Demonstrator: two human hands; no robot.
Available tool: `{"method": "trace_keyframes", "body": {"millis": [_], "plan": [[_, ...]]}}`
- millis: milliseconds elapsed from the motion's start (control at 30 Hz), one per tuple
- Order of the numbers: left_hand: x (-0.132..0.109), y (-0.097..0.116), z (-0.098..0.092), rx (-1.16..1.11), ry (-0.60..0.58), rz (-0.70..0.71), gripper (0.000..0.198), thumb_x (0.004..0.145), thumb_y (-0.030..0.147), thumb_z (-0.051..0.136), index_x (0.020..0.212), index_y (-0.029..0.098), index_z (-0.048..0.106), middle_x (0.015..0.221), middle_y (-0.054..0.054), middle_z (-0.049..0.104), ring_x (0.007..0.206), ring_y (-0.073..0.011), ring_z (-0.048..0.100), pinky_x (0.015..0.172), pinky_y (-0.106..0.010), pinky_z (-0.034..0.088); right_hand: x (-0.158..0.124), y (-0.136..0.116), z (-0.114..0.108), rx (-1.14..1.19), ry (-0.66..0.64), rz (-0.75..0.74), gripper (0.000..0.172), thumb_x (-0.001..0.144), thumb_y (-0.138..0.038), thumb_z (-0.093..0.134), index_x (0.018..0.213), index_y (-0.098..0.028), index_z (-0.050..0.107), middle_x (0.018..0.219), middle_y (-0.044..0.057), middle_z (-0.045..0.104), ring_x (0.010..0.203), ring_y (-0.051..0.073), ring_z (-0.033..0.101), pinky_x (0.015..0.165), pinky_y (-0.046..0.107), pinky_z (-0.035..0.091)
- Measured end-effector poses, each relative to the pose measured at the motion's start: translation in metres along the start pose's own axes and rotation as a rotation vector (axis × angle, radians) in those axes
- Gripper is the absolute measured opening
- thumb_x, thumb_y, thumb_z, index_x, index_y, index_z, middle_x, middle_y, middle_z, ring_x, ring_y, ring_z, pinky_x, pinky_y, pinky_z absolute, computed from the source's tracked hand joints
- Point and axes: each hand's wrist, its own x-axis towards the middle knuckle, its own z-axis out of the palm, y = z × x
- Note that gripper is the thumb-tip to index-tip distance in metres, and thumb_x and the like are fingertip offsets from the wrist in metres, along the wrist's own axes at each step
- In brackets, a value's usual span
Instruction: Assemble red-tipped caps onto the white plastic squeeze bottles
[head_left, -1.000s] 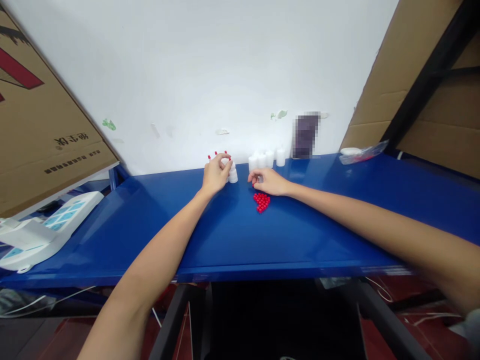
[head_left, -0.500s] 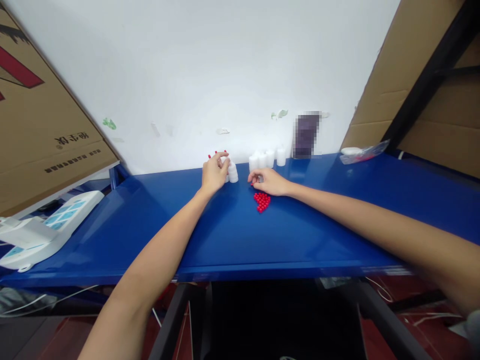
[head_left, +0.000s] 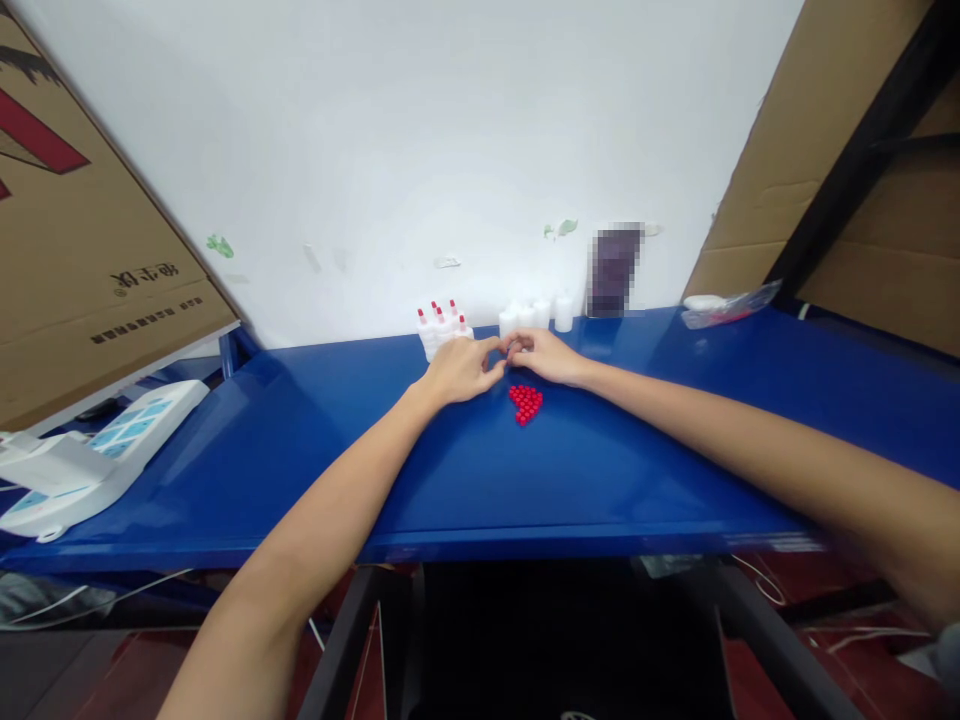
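My left hand [head_left: 465, 369] and my right hand [head_left: 550, 358] meet at their fingertips over the middle of the table. The fingers of each are bent in a pinch, and whatever is between them is too small or hidden to make out. Behind my left hand stand several white bottles [head_left: 431, 343] with red tips, partly covered by the hand. Several white bottles [head_left: 508, 322] without red tips are lined up just beyond my right hand. On the near side of the hands lies a cluster of small red caps [head_left: 526, 402].
The blue table [head_left: 465, 480] backs onto a white wall [head_left: 375, 150]. A white power strip [head_left: 142, 425] with an adapter lies at the left edge. A clear plastic bag [head_left: 731, 307] sits at the back right. Large cardboard [head_left: 97, 230] leans on the left.
My left hand has moved right and slightly nearer, away from the red-tipped bottles, to my right hand's fingertips. More of those bottles now shows. My right hand has shifted only slightly.
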Motion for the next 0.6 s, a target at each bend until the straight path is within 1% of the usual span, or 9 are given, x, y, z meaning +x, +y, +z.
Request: {"method": "trace_keyframes", "body": {"millis": [200, 300, 433, 600], "plan": [[0.000, 0.003, 0.008, 0.040, -0.056, -0.031, 0.031, 0.092, 0.031, 0.056, 0.117, 0.020, 0.068, 0.075, -0.002, 0.073, 0.068, -0.0184, 0.066, 0.062, -0.027, 0.042, -0.001, -0.001, -0.001, 0.084, -0.008, 0.016, 0.022, 0.069, -0.012, 0.061, 0.091, -0.016, 0.064, 0.075, 0.001, 0.069, 0.072, 0.015, 0.063, 0.074, 0.029, 0.051], [0.000, 0.002, 0.012, 0.083, -0.062, -0.047, 0.031, 0.094, 0.030, 0.055, 0.121, 0.021, 0.067, 0.078, -0.004, 0.073, 0.071, -0.0199, 0.067, 0.063, -0.027, 0.044, -0.001, -0.001, 0.000, 0.107, -0.009, 0.033, 0.020, 0.069, -0.010, 0.060, 0.088, -0.017, 0.064, 0.072, 0.000, 0.068, 0.066, 0.013, 0.061, 0.068, 0.028, 0.051], [0.002, 0.002, 0.016, 0.105, -0.057, -0.072, 0.029, 0.094, 0.031, 0.056, 0.119, 0.021, 0.068, 0.081, -0.006, 0.073, 0.074, -0.0215, 0.068, 0.067, -0.029, 0.047, -0.001, -0.002, 0.000, 0.147, -0.005, 0.067, 0.017, 0.069, -0.009, 0.060, 0.085, -0.017, 0.063, 0.068, -0.001, 0.066, 0.057, 0.011, 0.058, 0.061, 0.026, 0.049], [0.002, 0.005, 0.015, 0.094, -0.070, -0.082, 0.026, 0.095, 0.031, 0.056, 0.116, 0.021, 0.069, 0.080, -0.006, 0.073, 0.074, -0.0217, 0.068, 0.067, -0.029, 0.048, -0.002, -0.005, 0.000, 0.154, -0.014, 0.053, 0.013, 0.071, -0.011, 0.059, 0.083, -0.017, 0.061, 0.067, -0.001, 0.064, 0.053, 0.011, 0.056, 0.057, 0.025, 0.046]]}}
